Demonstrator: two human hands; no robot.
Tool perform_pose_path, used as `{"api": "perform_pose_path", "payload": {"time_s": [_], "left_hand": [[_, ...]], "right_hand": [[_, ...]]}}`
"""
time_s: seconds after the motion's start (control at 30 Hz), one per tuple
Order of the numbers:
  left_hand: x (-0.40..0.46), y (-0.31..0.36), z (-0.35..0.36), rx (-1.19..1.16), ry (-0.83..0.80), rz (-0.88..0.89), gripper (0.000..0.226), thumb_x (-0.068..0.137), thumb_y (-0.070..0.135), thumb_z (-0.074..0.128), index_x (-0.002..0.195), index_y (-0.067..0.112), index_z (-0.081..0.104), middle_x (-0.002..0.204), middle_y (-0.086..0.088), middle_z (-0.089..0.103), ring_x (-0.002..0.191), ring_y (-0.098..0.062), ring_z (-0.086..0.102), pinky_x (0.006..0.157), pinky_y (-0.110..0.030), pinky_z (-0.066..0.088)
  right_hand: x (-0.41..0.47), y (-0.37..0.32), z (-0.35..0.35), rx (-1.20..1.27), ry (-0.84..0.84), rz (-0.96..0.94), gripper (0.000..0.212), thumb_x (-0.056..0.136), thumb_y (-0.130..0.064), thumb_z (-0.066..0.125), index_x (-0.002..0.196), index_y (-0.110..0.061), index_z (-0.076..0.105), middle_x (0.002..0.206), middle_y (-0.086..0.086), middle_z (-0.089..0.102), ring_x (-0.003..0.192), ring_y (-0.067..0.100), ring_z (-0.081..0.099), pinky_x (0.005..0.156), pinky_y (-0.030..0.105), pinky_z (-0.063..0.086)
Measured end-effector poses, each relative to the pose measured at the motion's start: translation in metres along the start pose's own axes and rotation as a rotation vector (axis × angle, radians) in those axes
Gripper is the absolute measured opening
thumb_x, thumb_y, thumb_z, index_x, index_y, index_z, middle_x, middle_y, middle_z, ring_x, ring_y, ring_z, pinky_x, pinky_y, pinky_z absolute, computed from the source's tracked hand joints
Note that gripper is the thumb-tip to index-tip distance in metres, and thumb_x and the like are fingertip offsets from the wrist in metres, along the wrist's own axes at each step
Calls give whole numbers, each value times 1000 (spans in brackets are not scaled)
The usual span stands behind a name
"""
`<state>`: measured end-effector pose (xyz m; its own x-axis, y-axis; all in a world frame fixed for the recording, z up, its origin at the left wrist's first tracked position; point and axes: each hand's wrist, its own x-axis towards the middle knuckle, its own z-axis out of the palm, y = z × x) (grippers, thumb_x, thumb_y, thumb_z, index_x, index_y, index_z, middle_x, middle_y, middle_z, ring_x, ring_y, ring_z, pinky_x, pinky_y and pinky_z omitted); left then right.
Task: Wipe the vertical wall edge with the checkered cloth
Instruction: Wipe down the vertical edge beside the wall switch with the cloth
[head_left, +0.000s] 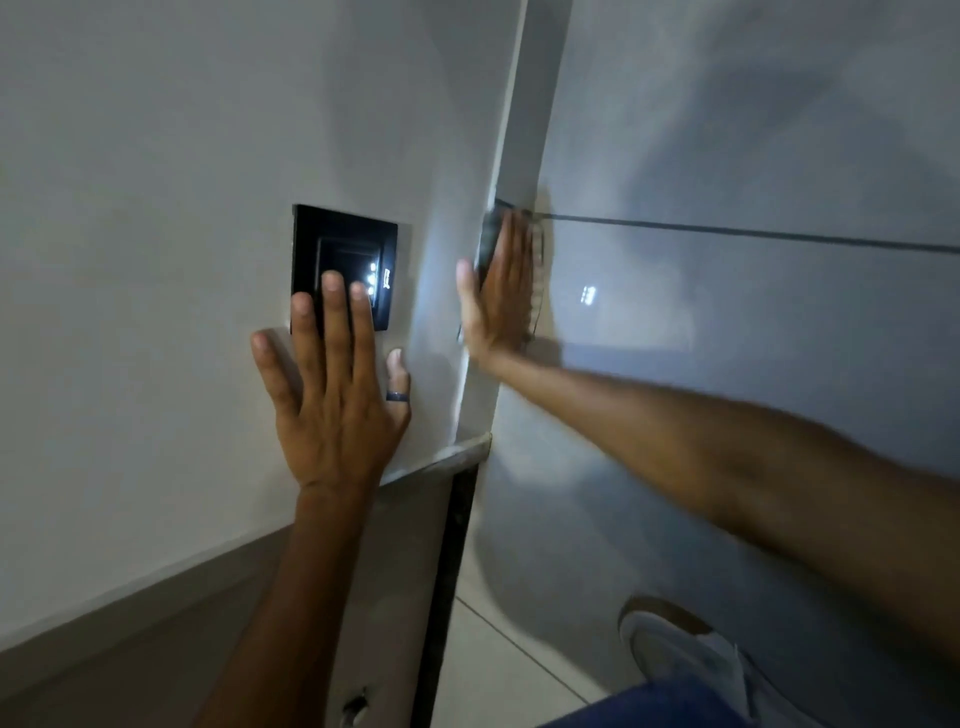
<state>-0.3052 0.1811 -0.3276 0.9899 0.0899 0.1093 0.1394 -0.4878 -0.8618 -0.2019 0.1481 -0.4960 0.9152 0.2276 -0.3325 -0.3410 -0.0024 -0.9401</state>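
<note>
The vertical wall edge (511, 130) runs from the top centre down to a ledge. My right hand (498, 296) lies flat against that edge and presses the checkered cloth (488, 244) onto it. Only a dark, blurred strip of the cloth shows above and beside the fingers. My left hand (332, 384) rests flat on the white wall to the left, fingers spread. Its fingertips overlap the lower part of a black switch panel (345, 249) with small white lights. A dark ring sits on its thumb.
A glossy grey tiled wall (753, 338) with a dark grout line stretches to the right of the edge. Below, a ledge (441, 460) and a dark vertical gap (452, 571) meet the floor. A white shoe (680, 654) and blue trouser leg show at the bottom right.
</note>
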Motion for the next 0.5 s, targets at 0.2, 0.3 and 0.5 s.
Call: {"api": "perform_pose_path", "payload": {"time_s": [0.2, 0.3, 0.5], "left_hand": [[1, 1, -1, 24, 13, 10, 71, 110, 46, 48, 168, 7, 35, 171, -15, 36, 157, -37, 31, 132, -51, -15], [3, 2, -1, 11, 8, 5, 71, 110, 47, 47, 168, 7, 34, 172, -15, 35, 157, -37, 32, 132, -51, -15], [6, 2, 0, -22, -3, 0, 73, 110, 49, 45, 169, 8, 32, 173, -15, 33, 156, -36, 24, 127, -62, 10]], "right_hand": [[95, -20, -18, 13, 42, -109, 81, 98, -56, 29, 161, -5, 20, 172, 16, 21, 162, 32, 14, 134, 44, 8], [75, -21, -11, 10, 92, -61, 82, 97, -56, 27, 160, -5, 24, 171, 16, 24, 161, 30, 19, 133, 41, 10], [-107, 26, 18, -89, -83, 12, 81, 100, -61, 29, 162, -27, -9, 174, -6, -14, 163, 12, -10, 135, 46, 2]]}}
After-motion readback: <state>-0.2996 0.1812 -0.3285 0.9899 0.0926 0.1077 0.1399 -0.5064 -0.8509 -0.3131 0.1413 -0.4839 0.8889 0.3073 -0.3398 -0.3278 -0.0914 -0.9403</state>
